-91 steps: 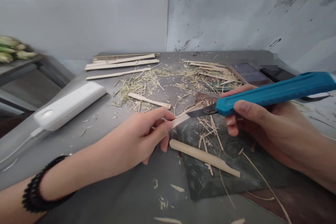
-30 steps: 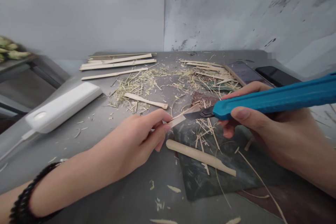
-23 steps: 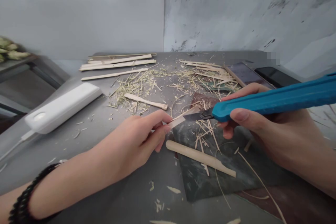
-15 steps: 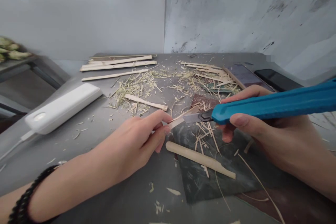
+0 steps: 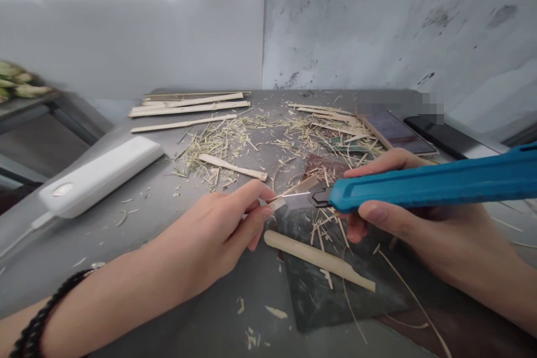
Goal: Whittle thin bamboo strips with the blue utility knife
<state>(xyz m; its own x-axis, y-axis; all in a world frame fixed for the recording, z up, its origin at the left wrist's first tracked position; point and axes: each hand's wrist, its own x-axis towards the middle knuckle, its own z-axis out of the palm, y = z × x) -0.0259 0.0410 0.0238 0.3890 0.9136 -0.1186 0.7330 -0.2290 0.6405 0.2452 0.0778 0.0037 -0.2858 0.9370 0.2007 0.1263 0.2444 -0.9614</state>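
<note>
My left hand [image 5: 235, 218] pinches a thin pale strip of wood or bamboo [image 5: 307, 184] between thumb and fingers; its far end points right. In my right hand [image 5: 406, 207] is a blue utility knife [image 5: 436, 182], its blade [image 5: 297, 201] out and lying against the strip close to my left fingertips. Below the blade a dark sheet [image 5: 310, 302] lies on the table, strewn with fine shavings [image 5: 321, 232]. A wider pale piece [image 5: 319, 257], rounded at one end and notched near the other, rests on that sheet's upper part.
Several pale strips [image 5: 193, 106] lie at the back left, near heaps of shavings [image 5: 218, 142]. A short carved piece [image 5: 232, 166] lies mid-table. At left is a white corded device [image 5: 100, 176]. Two phones, one nearer [image 5: 396, 131] and one darker [image 5: 432, 134], lie at back right.
The knife has moved left and slightly down, its blade now nearer my left fingertips. My left hand keeps its pinch on the strip, almost in place.
</note>
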